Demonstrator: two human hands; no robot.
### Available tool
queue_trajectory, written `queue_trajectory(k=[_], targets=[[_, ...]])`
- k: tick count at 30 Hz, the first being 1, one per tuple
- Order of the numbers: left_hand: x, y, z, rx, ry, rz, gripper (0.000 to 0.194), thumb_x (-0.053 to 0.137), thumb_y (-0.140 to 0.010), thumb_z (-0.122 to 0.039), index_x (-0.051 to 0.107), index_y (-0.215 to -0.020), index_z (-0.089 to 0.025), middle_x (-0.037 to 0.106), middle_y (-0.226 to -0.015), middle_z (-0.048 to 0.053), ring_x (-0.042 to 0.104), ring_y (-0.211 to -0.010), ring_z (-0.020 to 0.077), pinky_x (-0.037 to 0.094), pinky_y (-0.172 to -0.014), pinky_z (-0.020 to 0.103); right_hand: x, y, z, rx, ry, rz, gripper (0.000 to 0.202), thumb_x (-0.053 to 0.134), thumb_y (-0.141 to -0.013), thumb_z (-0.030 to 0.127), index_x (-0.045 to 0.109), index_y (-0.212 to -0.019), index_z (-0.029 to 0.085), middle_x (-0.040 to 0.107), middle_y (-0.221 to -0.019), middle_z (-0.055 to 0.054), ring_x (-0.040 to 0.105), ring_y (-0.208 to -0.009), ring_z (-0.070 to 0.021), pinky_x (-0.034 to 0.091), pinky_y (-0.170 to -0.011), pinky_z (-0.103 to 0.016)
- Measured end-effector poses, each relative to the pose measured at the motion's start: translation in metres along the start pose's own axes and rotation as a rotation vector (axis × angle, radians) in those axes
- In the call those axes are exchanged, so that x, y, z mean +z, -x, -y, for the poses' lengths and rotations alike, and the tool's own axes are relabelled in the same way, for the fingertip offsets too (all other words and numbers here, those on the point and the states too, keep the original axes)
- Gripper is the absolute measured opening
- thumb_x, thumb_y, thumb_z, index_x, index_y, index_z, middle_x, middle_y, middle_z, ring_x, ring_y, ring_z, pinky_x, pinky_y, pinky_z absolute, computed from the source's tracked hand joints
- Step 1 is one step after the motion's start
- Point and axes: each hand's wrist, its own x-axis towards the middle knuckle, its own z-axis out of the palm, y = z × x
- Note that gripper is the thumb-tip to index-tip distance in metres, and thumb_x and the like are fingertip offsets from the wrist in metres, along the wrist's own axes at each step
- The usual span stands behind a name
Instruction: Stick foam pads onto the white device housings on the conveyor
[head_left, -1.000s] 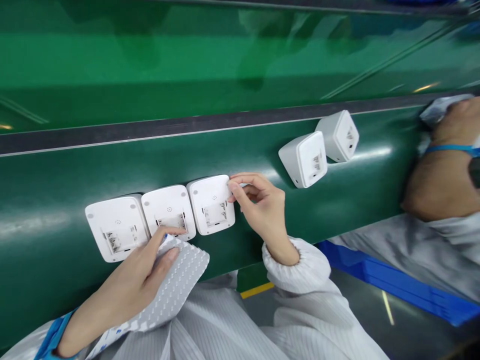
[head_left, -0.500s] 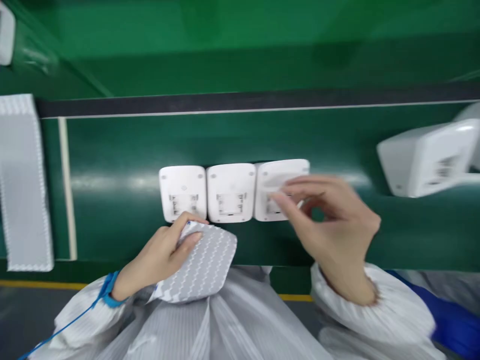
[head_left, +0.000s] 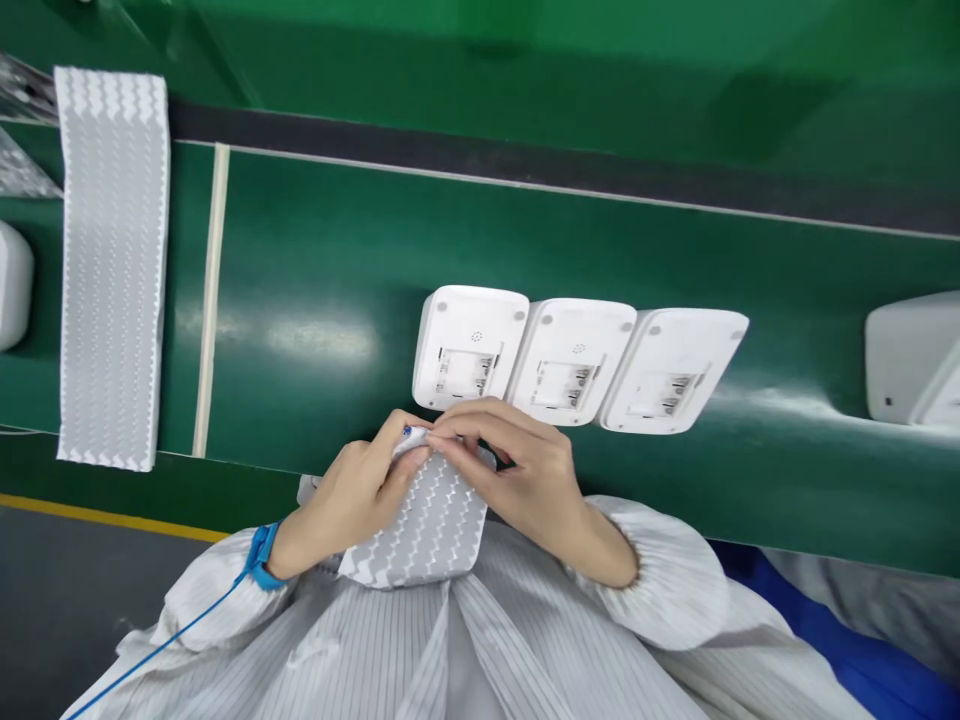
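Note:
My left hand (head_left: 367,490) is closed on a grey sticker sheet (head_left: 431,530) patterned with rows of white wavy marks. A small blue mark shows at its top edge, near my fingertips. At that same edge, my right hand (head_left: 521,465) pinches with thumb and forefinger; whether a single sticker has come loose is too small to tell. Just beyond my hands stand three white plastic devices in a row, the left one (head_left: 472,345), the middle one (head_left: 577,355) and the right one (head_left: 675,365). Their undersides face up, showing open battery compartments with no batteries visible.
A long patterned strip (head_left: 112,270) lies at the left, beside a pale divider line (head_left: 211,300) on the green bench (head_left: 315,260). Another white device (head_left: 915,355) stands at the right edge, and part of one (head_left: 11,285) shows at far left. A blue cord runs from my left wristband (head_left: 262,555).
My right hand has left the rightmost device of the row and come left to the sticker sheet in my left hand. The camera view has turned and shifted left.

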Motion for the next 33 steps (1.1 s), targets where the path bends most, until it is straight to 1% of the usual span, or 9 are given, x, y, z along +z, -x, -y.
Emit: queue_trajectory(k=[5,9,15,19,23,26,29,31,33], targets=[[-0.004,0.003,0.005,-0.102,0.030,0.008,0.027,0.041,-0.111,-0.034,0.054,-0.131,-0.021,0.039,-0.058,-0.011,0.041,-0.043,0.0120,0.027,-0.049,0.024,0.010,-0.002,-0.005,0.092,0.208,-0.094,0.008,0.069,-0.099,0.015,0.075,-0.097,0.021,0.077,-0.104,-0.004,0.067,-0.072,-0.0123,0.057,-0.060,-0.026],[-0.006,0.001,0.007,-0.106,0.057,0.031,0.027,0.041,-0.112,-0.035,0.055,-0.129,-0.021,0.043,-0.060,-0.010,0.043,-0.044,0.0125,0.028,-0.050,0.024,0.013,-0.001,-0.006,0.070,0.305,-0.100,0.011,0.066,-0.100,0.014,0.074,-0.100,0.020,0.076,-0.107,-0.004,0.067,-0.073,-0.0119,0.059,-0.065,-0.027],[-0.005,-0.001,0.008,-0.108,0.071,0.062,0.026,0.041,-0.112,-0.035,0.054,-0.129,-0.021,0.044,-0.061,-0.010,0.038,-0.041,0.0107,0.025,-0.047,0.024,0.020,0.002,-0.005,0.026,0.385,-0.123,0.011,0.063,-0.101,0.013,0.072,-0.099,0.020,0.076,-0.104,-0.005,0.071,-0.077,-0.0139,0.059,-0.065,-0.028],[-0.005,-0.001,0.007,-0.108,0.072,0.045,0.022,0.042,-0.112,-0.034,0.054,-0.125,-0.021,0.044,-0.061,-0.010,0.038,-0.042,0.0100,0.025,-0.047,0.023,0.018,0.001,-0.006,-0.019,0.463,-0.077,0.011,0.063,-0.101,0.012,0.070,-0.098,0.020,0.077,-0.105,-0.005,0.071,-0.076,-0.0132,0.057,-0.063,-0.028],[-0.003,-0.001,0.006,-0.096,0.093,0.037,0.025,0.041,-0.112,-0.036,0.054,-0.128,-0.021,0.038,-0.058,-0.011,0.035,-0.042,0.0099,0.023,-0.046,0.023,0.006,0.000,-0.007,0.051,0.364,-0.172,0.010,0.077,-0.094,0.019,0.070,-0.087,0.019,0.074,-0.112,-0.006,0.066,-0.068,-0.0105,0.053,-0.053,-0.026],[-0.001,-0.002,0.006,-0.067,0.095,0.040,0.027,0.042,-0.112,-0.036,0.054,-0.131,-0.021,0.038,-0.058,-0.011,0.034,-0.042,0.0100,0.022,-0.046,0.023,-0.003,0.004,-0.004,0.134,0.185,-0.059,0.009,0.082,-0.090,0.020,0.076,-0.096,0.021,0.076,-0.109,-0.004,0.068,-0.072,-0.0124,0.052,-0.051,-0.025],[0.002,-0.005,0.003,-0.050,0.092,0.052,0.026,0.042,-0.111,-0.035,0.054,-0.129,-0.020,0.041,-0.059,-0.011,0.037,-0.043,0.0103,0.023,-0.047,0.023,-0.007,0.011,-0.001,0.115,0.099,0.038,0.011,0.077,-0.093,0.014,0.078,-0.100,0.023,0.077,-0.102,-0.002,0.069,-0.075,-0.0134,0.056,-0.057,-0.026],[0.002,-0.007,0.001,-0.049,0.081,0.056,0.024,0.042,-0.111,-0.035,0.054,-0.126,-0.020,0.046,-0.062,-0.009,0.041,-0.045,0.0104,0.025,-0.048,0.023,-0.009,0.016,-0.001,0.091,0.094,-0.013,0.010,0.074,-0.094,0.013,0.077,-0.096,0.022,0.077,-0.098,-0.003,0.067,-0.071,-0.0130,0.056,-0.058,-0.027],[0.002,-0.008,0.000,-0.045,0.072,0.052,0.024,0.043,-0.111,-0.034,0.055,-0.125,-0.020,0.048,-0.064,-0.009,0.043,-0.046,0.0104,0.026,-0.048,0.023,-0.012,0.019,-0.002,0.122,0.120,-0.116,0.007,0.075,-0.094,0.015,0.076,-0.094,0.022,0.077,-0.095,-0.003,0.065,-0.068,-0.0129,0.054,-0.055,-0.028]])
